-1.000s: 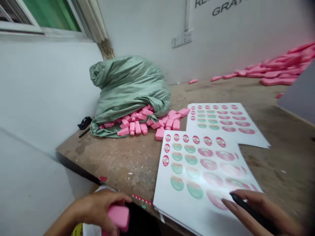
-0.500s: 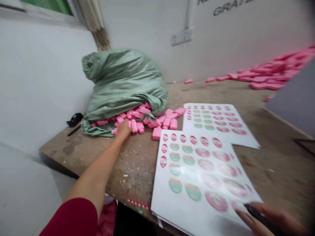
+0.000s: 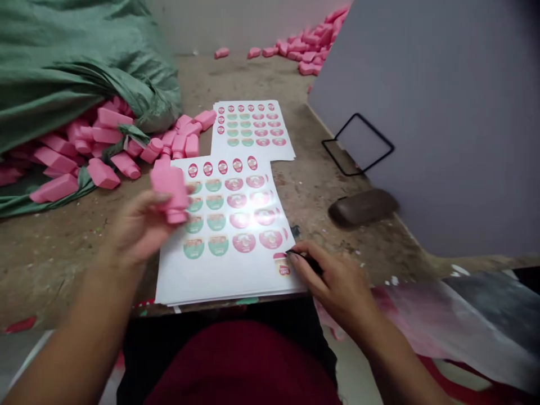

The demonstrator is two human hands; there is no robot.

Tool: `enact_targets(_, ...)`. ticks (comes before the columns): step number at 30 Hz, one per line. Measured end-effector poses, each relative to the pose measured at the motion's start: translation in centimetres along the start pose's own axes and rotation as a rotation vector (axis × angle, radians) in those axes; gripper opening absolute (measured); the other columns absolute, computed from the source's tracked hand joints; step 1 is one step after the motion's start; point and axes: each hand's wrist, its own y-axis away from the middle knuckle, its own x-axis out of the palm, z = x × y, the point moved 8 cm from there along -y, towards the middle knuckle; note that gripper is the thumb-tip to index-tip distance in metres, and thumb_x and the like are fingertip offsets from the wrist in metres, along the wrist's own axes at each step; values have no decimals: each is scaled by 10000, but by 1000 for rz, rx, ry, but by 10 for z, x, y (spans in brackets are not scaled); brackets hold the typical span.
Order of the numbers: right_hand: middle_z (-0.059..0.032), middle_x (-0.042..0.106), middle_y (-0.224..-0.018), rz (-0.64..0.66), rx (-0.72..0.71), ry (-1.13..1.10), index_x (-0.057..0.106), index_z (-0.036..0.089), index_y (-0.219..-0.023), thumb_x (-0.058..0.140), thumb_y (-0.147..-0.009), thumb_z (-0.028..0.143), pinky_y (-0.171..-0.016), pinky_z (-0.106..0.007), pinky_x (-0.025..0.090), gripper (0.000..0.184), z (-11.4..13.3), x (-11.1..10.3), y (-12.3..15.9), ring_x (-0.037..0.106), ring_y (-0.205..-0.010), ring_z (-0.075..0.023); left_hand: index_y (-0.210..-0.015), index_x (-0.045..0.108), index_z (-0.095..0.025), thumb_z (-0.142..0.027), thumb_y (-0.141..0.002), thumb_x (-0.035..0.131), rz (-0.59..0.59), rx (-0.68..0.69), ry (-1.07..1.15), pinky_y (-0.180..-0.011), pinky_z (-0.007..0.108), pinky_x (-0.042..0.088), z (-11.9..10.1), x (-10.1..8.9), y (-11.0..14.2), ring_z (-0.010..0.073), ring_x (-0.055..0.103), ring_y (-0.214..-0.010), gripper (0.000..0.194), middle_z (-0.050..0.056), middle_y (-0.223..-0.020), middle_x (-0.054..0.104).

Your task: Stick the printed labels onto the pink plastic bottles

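The fingers of the left hand curl loosely around a pink plastic bottle, gripping it near the narrow capped end, and the blur hides exactly how the fingertips sit. The bottle's long axis tilts from upper left down to lower right, with the capped end lowest, and it is held in the air over the left edge of a stack of sticker sheets. The fingers of the right hand are closed around a black pen, with its tip at the lower right corner of the stack, right by a small label. The left hand is clearly nearer the bottle, while the right hand stays well apart from it across the sheets. Rows of round pink and green stickers cover the stack, and a second sheet stack sits just beyond it on the worn tabletop. Toward the far left corner, a heap of pink bottles spills from a green woven sack. Right of the sheets lie a dark brown pad and a grey board with a black wire frame beside it. More pink bottles lie past the far edge.
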Motion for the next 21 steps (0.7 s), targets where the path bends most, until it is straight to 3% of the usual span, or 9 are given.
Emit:
enact_targets(4,-7,731,-741,-72,-87,75,681,222,-911,491,-936,289,-649,-331,326,203,4,-4,2,612,-599,-177,-1049,609,-125,-115,-729,645,227,-289,77,-768,356,558,77,86,22,208,660,-879,322,113,-1000,707)
enact_targets(7,7,722,-708,-57,-93,64,662,219,-897,483,-945,272,-653,-329,299,193,5,-4,3,595,-579,-166,-1067,594,-126,-111,-749,668,304,-338,75,-831,361,537,110,118,22,195,650,-903,327,95,-965,685)
enact_targets(12,10,719,-678,-61,-73,88,636,223,-853,481,-942,266,-661,-329,271,184,8,-6,2,575,-568,-161,-1054,581,-142,-109,-763,662,288,-362,95,-801,335,529,133,122,13,180,626,-911,303,86,-964,660)
enact_targets(21,-1,725,-682,-44,-64,89,651,213,-838,489,-929,260,-652,-334,265,192,9,-5,-3,544,-539,-155,-1083,579,-121,-70,-785,627,287,-382,135,-786,293,525,131,121,15,167,641,-893,306,93,-945,674)
